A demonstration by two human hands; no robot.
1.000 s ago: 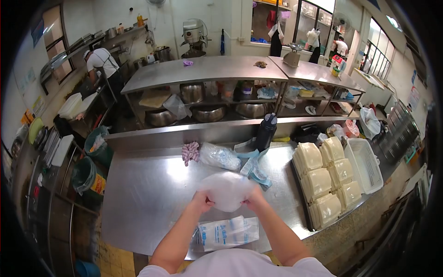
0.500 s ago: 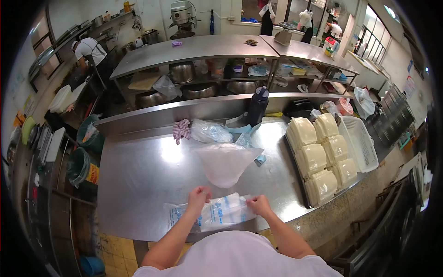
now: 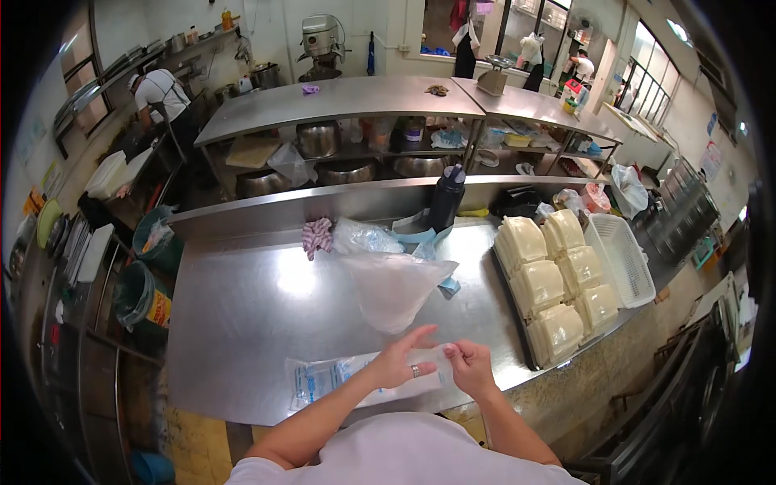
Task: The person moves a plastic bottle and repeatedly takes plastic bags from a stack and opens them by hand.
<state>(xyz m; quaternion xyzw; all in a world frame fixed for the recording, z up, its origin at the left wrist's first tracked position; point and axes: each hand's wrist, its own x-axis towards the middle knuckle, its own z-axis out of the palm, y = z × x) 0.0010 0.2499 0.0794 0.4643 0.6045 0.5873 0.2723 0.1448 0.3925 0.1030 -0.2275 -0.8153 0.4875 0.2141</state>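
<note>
Near the counter's (image 3: pixel 218 347) front edge, the left grip (image 3: pixel 400 364), now spread, has swung beside the right grip (image 3: pixel 472 369), which alone seems to pinch the clear plastic (image 3: pixel 431 356).

Both forearms angle inward, the left arm (image 3: pixel 327 418) reaching to the body's midline, the right arm (image 3: pixel 515 422) bent in to meet it. The left hand (image 3: pixel 402 362) is open, finger bend hard to make out; beside it, the right hand (image 3: pixel 470 369) curls, thumb and forefinger pinched.
</note>
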